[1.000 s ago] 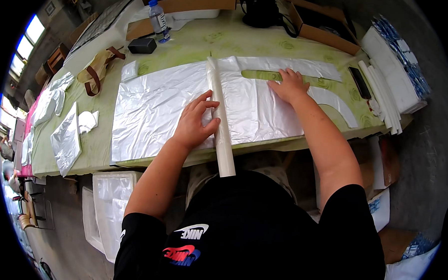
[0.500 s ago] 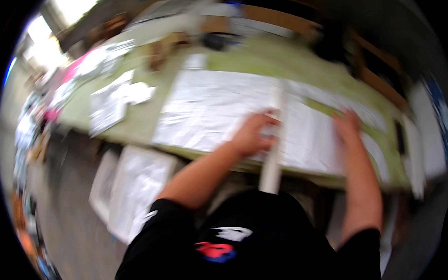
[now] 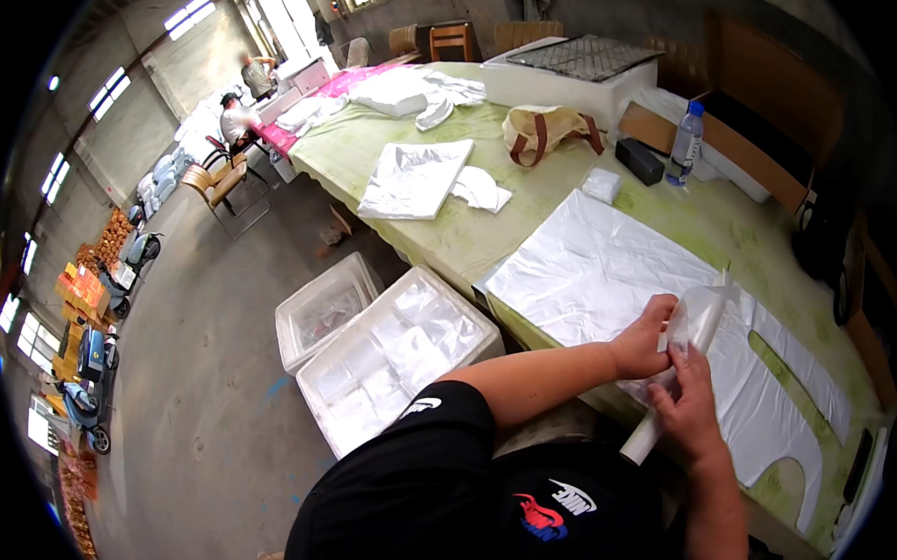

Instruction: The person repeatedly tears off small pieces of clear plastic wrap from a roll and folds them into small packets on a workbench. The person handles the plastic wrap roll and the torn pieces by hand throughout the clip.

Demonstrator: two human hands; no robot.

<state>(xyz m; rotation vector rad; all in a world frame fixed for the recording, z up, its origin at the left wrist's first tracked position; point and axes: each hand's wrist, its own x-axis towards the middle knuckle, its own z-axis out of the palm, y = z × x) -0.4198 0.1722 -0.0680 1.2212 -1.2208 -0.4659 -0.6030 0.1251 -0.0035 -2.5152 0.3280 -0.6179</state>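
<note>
My left hand (image 3: 646,341) and my right hand (image 3: 688,399) are close together over the table's near edge. The fingers of both are closed on a piece of clear plastic film (image 3: 695,309). Under the hands, a white tube (image 3: 644,439) lies slantwise, its lower end sticking out past the table edge. Beneath it is a flat white plastic sheet (image 3: 589,271), apron-like in outline, with a long slot and a curved strap (image 3: 807,486) at its right end. Part of the sheet is hidden by my hands.
On the green-covered table (image 3: 731,217) are a folded white plastic stack (image 3: 418,179), a cloth bag (image 3: 545,132), a black box (image 3: 639,161) and a bottle (image 3: 686,145). White bins (image 3: 400,353) with plastic packets stand at left. Two people sit at the far end.
My view has swung left. My left hand has left the tube and my right hand the sheet's right part; both have come together on the clear film.
</note>
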